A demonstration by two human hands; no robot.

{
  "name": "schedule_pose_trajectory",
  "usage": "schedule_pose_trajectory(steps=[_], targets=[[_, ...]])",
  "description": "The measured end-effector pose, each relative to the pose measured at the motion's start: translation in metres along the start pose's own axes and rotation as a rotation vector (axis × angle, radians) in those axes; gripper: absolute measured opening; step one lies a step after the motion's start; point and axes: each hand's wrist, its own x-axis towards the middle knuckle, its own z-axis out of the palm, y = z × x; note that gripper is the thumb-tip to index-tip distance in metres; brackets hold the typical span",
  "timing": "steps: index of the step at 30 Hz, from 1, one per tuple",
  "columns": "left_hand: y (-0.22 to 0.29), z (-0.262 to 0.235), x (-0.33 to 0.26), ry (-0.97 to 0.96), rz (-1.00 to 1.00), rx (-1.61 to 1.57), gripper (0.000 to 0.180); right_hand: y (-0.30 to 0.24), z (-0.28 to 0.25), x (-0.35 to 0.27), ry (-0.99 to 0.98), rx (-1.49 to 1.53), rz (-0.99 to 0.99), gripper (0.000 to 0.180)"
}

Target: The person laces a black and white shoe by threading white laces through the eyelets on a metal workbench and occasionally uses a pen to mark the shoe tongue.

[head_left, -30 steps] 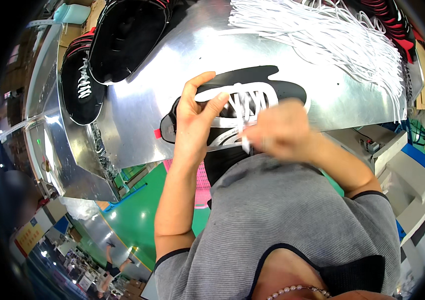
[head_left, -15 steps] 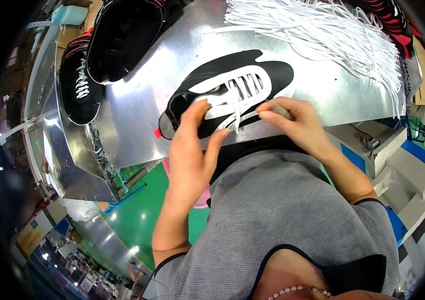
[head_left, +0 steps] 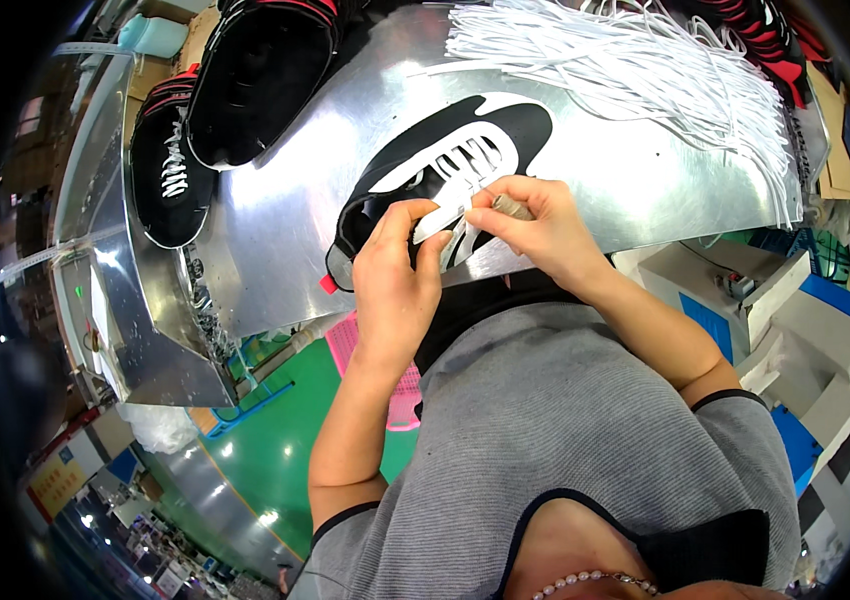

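Observation:
A black and white shoe upper (head_left: 400, 150) lies slanted on the metal table, its opening toward the left and a small red tab at its heel. White shoelace (head_left: 473, 158) crosses the far part of its eyelet rows. My left hand (head_left: 397, 275) pinches the white shoe tongue (head_left: 430, 226) between thumb and forefinger. Beside it, my right hand (head_left: 535, 225) is closed around a short tan-grey handle (head_left: 513, 207), its fingertips at the lace and near eyelets. A thin shaft seems to stick out from this handle; its tip is hidden.
A large heap of white laces (head_left: 625, 75) covers the table's far right. Stacked black uppers with red edges (head_left: 263, 80) stand at the far left, beside a laced black upper (head_left: 173, 175). More red and black uppers (head_left: 755, 40) sit at the far right corner. The metal table edge (head_left: 545, 262) runs before me.
My right hand has moved left, close to my left hand. My left thumb and forefinger have closed on the tongue. The shoe upper has shifted slightly, and the loose lace ends lie nearer the eyelets.

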Motion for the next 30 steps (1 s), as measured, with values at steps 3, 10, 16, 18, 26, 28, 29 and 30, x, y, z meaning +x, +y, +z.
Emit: schedule_pose_trajectory(steps=[3,10,16,18,26,28,29,30], targets=[[-0.009,0.001,0.001,-0.010,-0.045,-0.075,0.022,-0.014,0.000,0.004,0.008,0.113,-0.045,0.011],[0.000,0.011,0.009,0.042,0.020,0.127,0.025,0.004,0.006,0.016,0.030,0.145,-0.153,0.016],[0.007,0.012,0.011,0.077,0.001,0.169,0.021,-0.002,-0.015,-0.014,-0.062,-0.148,-0.167,0.022],[0.005,0.012,0.011,0.079,-0.019,0.143,0.021,-0.006,-0.015,-0.017,-0.043,-0.208,-0.226,0.017],[0.002,0.011,0.013,0.005,0.088,0.112,0.021,-0.015,-0.020,-0.008,-0.141,-0.278,-0.104,0.015],[0.000,0.013,0.012,-0.017,0.137,0.125,0.022,-0.008,-0.008,0.006,-0.085,-0.306,-0.131,0.018],[0.001,0.013,0.011,-0.028,0.133,0.131,0.023,-0.006,-0.004,0.011,-0.057,-0.320,-0.143,0.019],[0.001,0.013,0.010,-0.041,0.130,0.137,0.025,-0.007,-0.003,0.012,-0.071,-0.372,-0.147,0.020]])
